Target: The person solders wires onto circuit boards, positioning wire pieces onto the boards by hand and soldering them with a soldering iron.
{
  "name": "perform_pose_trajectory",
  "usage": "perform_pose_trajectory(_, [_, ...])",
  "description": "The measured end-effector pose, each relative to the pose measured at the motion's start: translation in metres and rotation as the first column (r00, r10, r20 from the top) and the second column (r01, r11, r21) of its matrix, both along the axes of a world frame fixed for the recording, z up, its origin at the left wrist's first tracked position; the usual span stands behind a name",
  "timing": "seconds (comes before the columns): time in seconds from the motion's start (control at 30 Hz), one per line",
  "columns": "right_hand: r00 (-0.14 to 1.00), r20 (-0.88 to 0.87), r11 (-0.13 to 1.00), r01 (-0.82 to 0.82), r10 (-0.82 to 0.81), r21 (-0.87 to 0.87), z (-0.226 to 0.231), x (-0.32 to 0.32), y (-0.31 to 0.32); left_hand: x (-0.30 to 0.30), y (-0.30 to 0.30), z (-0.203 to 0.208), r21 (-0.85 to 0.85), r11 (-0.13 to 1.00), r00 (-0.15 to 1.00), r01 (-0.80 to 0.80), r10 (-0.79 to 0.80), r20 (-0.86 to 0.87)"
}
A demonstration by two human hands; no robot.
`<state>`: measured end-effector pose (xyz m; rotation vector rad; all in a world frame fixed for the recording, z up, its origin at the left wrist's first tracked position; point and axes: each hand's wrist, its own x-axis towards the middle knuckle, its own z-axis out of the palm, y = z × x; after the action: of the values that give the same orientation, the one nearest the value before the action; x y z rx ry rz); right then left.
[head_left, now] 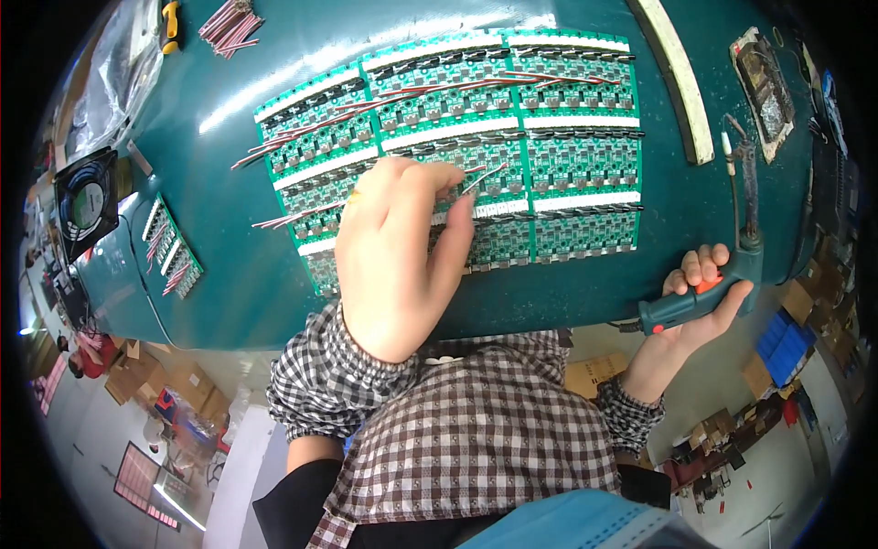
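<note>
My left hand (393, 242) is over the middle of a large panel of green circuit boards (585, 165). Its thumb and index finger come together on a thin wire (485, 178) whose end shows past the fingertips. Red and white wires (412, 91) lie across the upper boards, and more wires (297, 217) stick out left of the hand. Near the table's right front side, my right hand (702, 288) grips a green soldering gun (672, 314) with an orange trigger. Its metal barrel and thin side tube point away from me, apart from the boards.
A small board strip with wires (172, 247) and a black fan (89, 203) lie at left. Farther back are a wire bundle (229, 27) and a yellow-handled tool (170, 27). A pale bar (677, 82) and a dirty tray (764, 91) sit at right. A cable crosses the left side.
</note>
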<state>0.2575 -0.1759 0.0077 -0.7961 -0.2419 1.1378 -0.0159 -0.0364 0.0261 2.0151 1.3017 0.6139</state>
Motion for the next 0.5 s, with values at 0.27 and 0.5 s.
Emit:
perform_pose_trajectory(0.27, [0.997, 0.016, 0.992, -0.072, 0.070, 0.108, -0.010, 0.000, -0.002, 0.008, -0.010, -0.007, 0.251, 0.943, 0.969, 0.218, -0.178, -0.172])
perform_pose_trajectory(0.5, [0.996, 0.041, 0.992, -0.079, 0.075, 0.095, -0.010, -0.001, -0.003, 0.008, -0.011, -0.012, 0.263, 0.939, 0.964, 0.221, -0.169, -0.204])
